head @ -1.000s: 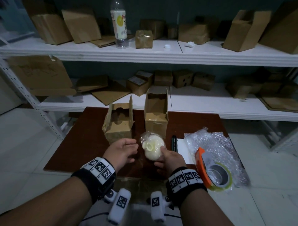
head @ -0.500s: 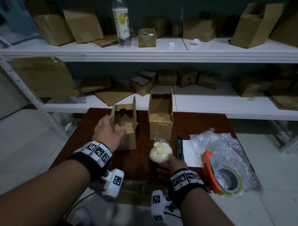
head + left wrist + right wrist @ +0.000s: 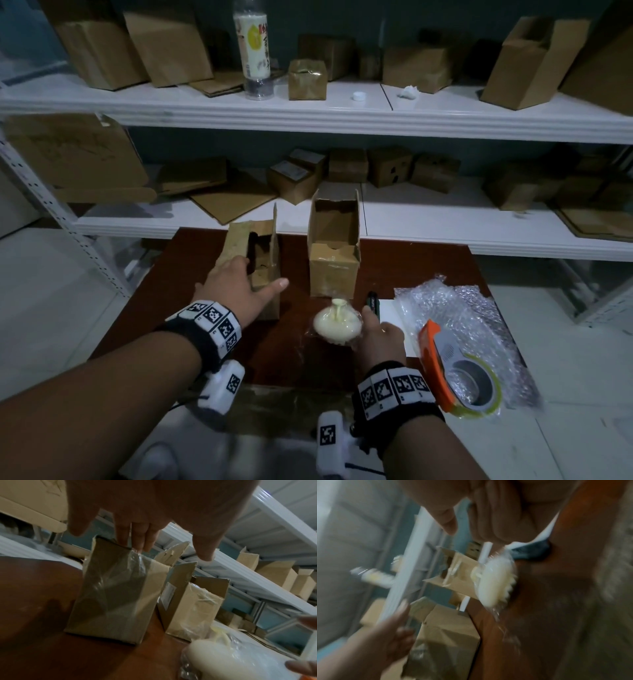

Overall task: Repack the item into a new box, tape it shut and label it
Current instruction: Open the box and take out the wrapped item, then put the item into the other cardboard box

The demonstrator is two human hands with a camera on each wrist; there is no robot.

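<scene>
Item: cream-white squat plastic piece with a short stem, wrapped in clear film (image 3: 337, 323). It sits out of any box on the brown wooden table (image 3: 137, 308), toward the front edge, about mid-width. Looks light and rigid; the film is loose and crinkly.

Right hand (image 3: 378, 337) is on the item's right side, fingers curled against the wrap; whether it grips or just steadies, cannot tell.

Left hand (image 3: 236, 286) is spread open, fingertips (image 3: 137, 543) on the top rim of the open, tape-covered cardboard box on the left (image 3: 255, 270), thumb free.

Second open cardboard box (image 3: 334, 253) stands just right of that one, further back than the item.

Progress, my read: early. Item not yet packed, and which box is the new one I can't say. Taping and labelling not begun: orange tape dispenser (image 3: 459, 380) lies on crumpled bubble wrap (image 3: 455, 305) at the right front corner, black marker pen (image 3: 371, 301) and white paper label (image 3: 388, 313) sit untouched beside the item.
</scene>
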